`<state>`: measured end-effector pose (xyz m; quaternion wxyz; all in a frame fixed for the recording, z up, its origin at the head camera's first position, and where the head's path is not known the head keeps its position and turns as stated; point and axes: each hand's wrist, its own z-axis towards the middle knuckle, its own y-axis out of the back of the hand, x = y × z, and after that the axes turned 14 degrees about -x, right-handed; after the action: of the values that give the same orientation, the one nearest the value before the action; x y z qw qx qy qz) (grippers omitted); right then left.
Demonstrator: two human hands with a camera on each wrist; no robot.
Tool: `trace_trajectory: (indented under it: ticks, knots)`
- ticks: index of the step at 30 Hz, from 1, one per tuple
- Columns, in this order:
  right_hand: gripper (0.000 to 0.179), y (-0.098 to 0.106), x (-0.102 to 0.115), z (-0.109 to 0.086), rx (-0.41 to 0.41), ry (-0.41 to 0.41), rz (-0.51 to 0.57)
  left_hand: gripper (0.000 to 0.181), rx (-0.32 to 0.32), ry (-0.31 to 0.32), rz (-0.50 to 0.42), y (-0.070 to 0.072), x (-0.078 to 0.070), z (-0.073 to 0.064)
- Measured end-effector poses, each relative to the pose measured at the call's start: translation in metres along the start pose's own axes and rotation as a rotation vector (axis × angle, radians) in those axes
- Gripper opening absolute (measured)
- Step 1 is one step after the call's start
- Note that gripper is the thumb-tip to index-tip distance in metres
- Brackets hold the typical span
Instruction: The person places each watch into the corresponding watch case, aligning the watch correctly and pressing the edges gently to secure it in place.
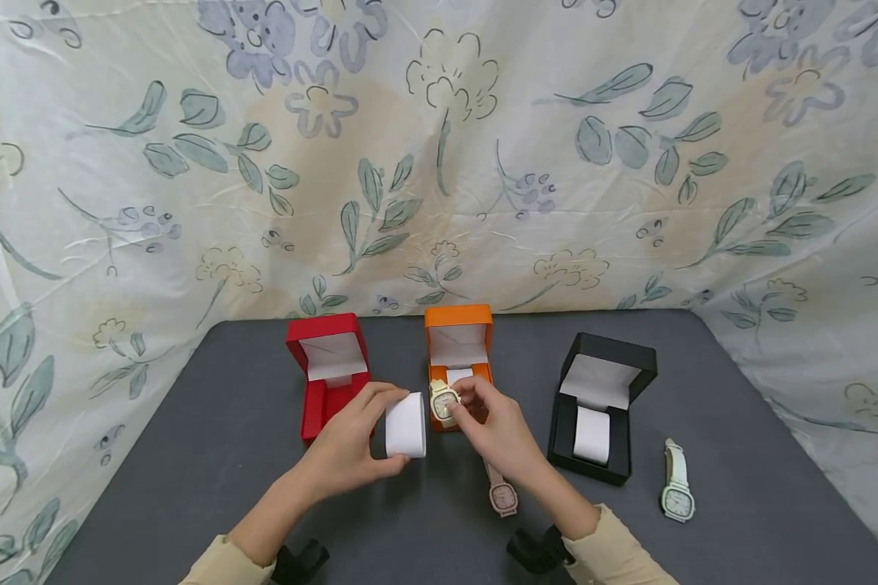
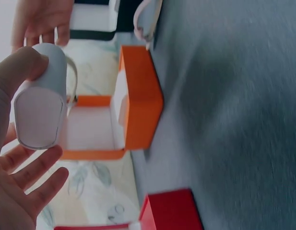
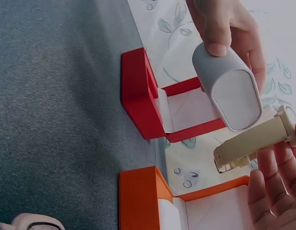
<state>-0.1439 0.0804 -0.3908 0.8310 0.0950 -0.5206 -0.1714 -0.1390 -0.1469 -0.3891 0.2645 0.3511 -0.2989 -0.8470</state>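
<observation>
My left hand (image 1: 347,443) grips a white watch cushion (image 1: 406,426) between thumb and fingers, above the table in front of the red box (image 1: 323,327). With thumb and fingertips, my right hand (image 1: 501,431) pinches a cream watch (image 1: 443,401) by its case. That watch overlaps the orange box (image 1: 458,314) in the head view. Its band (image 3: 255,139) hangs towards the cushion's flat end in the right wrist view. Both boxes stand with lids raised; the red one shows its red inside, and a white cushion (image 1: 459,375) sits in the orange one.
An open black box (image 1: 618,363) with a white cushion (image 1: 592,435) stands to the right. Beyond it lies a pale green watch (image 1: 677,487). A pink watch (image 1: 502,496) lies near my right wrist. Floral cloth (image 1: 446,227) hangs behind the grey table (image 1: 190,455).
</observation>
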Motion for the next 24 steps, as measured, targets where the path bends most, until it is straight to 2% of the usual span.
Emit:
trace_trajectory:
  ticks: [8, 15, 24]
  knots:
    - [0.016, 0.006, -0.003, 0.001, 0.019, 0.000, 0.015, 0.073, -0.022, -0.081, -0.026, -0.021, -0.009, 0.003]
    - [0.017, 0.009, -0.008, 0.001, 0.004, 0.002, -0.007, 0.073, -0.061, -0.105, -0.046, -0.032, -0.011, 0.007]
    - [0.017, 0.011, -0.011, -0.001, 0.000, -0.036, -0.019, 0.072, -0.107, -0.108, -0.028, -0.039, -0.013, 0.011]
